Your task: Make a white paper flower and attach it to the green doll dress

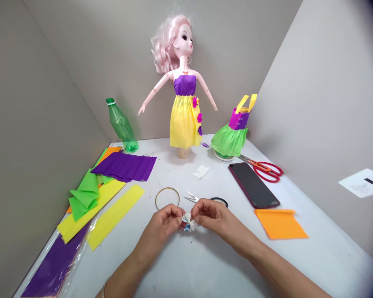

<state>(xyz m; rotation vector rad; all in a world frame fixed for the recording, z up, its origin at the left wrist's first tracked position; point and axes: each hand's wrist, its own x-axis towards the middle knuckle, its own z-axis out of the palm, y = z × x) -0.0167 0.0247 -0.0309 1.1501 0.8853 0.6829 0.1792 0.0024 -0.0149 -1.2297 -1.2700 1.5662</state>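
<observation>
Two hands: left hand and right hand, both pinching a pleated white piece.
Hoop: just beyond left hand.
Small scissors: beyond right hand.

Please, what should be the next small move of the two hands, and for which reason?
Probably the right hand should gently spread the folds of the white piece while the left hand steadies it. Both hands pinch it at opposite sides, and its folds look uneven: they fan out at the lower right, but bunch near the middle.
</observation>
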